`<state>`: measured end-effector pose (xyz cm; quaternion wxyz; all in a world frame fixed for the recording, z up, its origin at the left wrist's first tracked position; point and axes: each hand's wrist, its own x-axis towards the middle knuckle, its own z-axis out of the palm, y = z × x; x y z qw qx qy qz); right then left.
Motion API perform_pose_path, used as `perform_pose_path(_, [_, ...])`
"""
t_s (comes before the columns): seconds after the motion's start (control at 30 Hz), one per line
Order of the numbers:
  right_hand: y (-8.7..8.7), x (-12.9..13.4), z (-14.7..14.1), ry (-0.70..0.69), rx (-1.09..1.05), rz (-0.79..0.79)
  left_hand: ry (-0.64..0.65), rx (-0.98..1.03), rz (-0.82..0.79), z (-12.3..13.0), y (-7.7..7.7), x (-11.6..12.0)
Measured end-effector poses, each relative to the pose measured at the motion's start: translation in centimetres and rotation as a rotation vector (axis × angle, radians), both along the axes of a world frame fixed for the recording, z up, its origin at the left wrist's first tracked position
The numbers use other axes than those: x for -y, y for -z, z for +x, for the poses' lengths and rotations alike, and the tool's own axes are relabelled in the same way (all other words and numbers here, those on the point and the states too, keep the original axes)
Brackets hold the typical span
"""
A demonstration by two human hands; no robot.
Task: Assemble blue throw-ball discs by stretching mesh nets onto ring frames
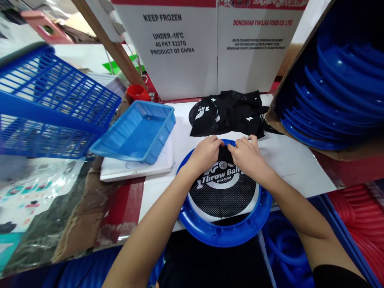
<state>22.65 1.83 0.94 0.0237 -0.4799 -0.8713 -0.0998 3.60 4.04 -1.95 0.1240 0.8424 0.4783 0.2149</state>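
A blue plastic ring (216, 236) lies at the table's front edge, partly over it. Inside the ring is a round black mesh (223, 198) printed "Throw Ball". My left hand (208, 152) pinches the mesh's upper edge at the far rim of the ring. Close beside it, my right hand (246, 154) has its fingers closed on the same edge, thumbs nearly meeting. White table shows between the mesh's lower edge and the ring. Behind the ring lies a loose pile of black mesh pieces (234, 110).
A light blue tray (132, 132) rests on white sheets at the left, beside a red cup (138, 93) and a blue basket (57, 100). White cartons (186, 76) stand at the back. A box of stacked blue rings (318, 108) is at the right; red parts (360, 220) lie below.
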Motion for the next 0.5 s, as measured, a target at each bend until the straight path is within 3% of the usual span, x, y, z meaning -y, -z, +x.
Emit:
perform_pose_path(0.1, [0.0,-0.1,0.1,-0.010,0.002,-0.020,-0.020,0.013,-0.029,0.1,-0.1,-0.1])
perform_pose_path(0.5, [-1.4,-1.7,1.8,-0.059,-0.154,-0.354,-0.068,0.123,-0.057,-0.4,0.2,0.5])
